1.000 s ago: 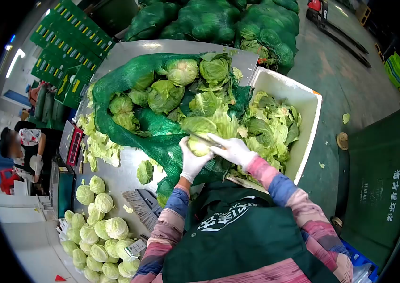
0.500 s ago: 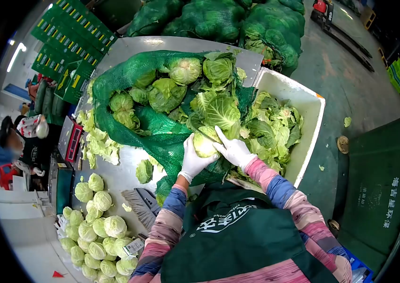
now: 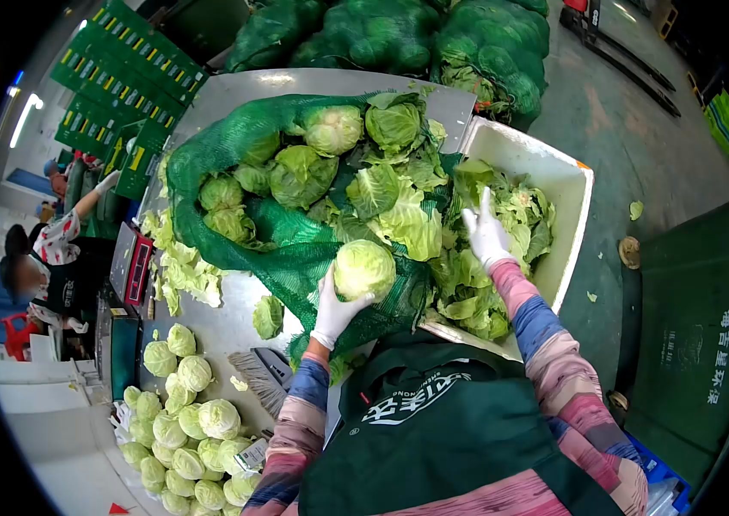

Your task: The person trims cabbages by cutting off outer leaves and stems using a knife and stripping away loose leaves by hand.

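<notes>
A pale green cabbage (image 3: pixel 364 270) rests in my left hand (image 3: pixel 334 306), whose white-gloved fingers curve around its lower left side. My right hand (image 3: pixel 488 234), also gloved in white, is over the leaf-filled white box (image 3: pixel 572 225), fingers apart and nothing visible in them. Beneath it lie loose cabbage leaves (image 3: pixel 476 279). Beyond my left hand, an opened green mesh bag (image 3: pixel 209 225) holds several untrimmed cabbages, one of them a leafy head (image 3: pixel 304 176). A large loose leaf (image 3: pixel 409 225) lies on the mesh between my hands.
Trimmed cabbages (image 3: pixel 188 439) are heaped at lower left, near a brush (image 3: pixel 257 378) and a red-framed scale (image 3: pixel 136 268). Full mesh bags (image 3: pixel 373 34) stand behind the metal table (image 3: pixel 270 82). At left is another person (image 3: pixel 59 267); a green bin (image 3: pixel 682 344) stands at right.
My right hand has left the cabbage and moved right, over the box. The cabbage stays in my left hand, and a large leaf beside it now lies lower. The other person has raised an arm.
</notes>
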### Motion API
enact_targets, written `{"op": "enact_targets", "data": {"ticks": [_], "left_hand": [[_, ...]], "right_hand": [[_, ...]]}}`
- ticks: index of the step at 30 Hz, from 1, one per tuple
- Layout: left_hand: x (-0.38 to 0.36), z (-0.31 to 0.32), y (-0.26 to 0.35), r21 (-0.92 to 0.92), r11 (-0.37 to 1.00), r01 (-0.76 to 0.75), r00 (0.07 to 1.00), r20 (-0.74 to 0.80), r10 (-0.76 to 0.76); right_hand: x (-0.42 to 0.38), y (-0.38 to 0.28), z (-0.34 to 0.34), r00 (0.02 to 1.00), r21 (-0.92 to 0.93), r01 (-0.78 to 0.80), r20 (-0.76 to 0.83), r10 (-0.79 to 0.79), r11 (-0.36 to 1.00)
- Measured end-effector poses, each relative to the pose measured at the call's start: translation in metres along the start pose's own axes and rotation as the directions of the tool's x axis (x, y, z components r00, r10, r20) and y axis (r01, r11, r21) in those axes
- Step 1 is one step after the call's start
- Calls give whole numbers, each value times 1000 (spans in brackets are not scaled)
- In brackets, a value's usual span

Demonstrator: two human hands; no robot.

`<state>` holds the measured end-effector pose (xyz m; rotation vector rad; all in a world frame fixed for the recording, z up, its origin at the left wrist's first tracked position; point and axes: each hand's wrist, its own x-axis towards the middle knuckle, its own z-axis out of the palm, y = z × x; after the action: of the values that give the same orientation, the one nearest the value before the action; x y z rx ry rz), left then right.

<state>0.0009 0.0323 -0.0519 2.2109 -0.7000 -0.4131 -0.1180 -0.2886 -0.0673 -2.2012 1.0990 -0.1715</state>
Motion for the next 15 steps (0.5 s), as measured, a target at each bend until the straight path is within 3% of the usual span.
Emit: {"op": "enact_targets", "data": {"ticks": [2,3,5,6,7,9,11,13,15], "left_hand": [[13,-6,11,-12,1000,1,999,46,0],[20,-11,22,-15,1000,-1,999,44,1],[28,-22,44,48,959,-279,957,95,273],[27,-24,65,-94,987,-132,986,91,141],[27,-20,60,-91,987,-134,986,86,142],[31,-1,25,-197,980,-24,1000,10,26],[39,23,-10,-232,971,-60,998,-10,59],[30,40,21,8,999,-52,980,-191,53],[38,24,44,28,997,-70,988,-138,73]], "right_hand": [[-25,-50,-12,971,70,32,232,-48,997],[-32,-61,-6,943,166,130,283,-174,978],[-33,-65,31,916,259,275,221,-334,926],[-35,-67,44,888,330,338,199,-415,882],[-32,-68,51,853,230,430,214,-476,873],[-34,-64,56,865,246,402,214,-454,882],[-44,-66,54,888,229,328,258,-382,917],[-52,-64,57,908,284,301,206,-364,910],[-68,-70,56,948,463,103,223,-228,880]]}}
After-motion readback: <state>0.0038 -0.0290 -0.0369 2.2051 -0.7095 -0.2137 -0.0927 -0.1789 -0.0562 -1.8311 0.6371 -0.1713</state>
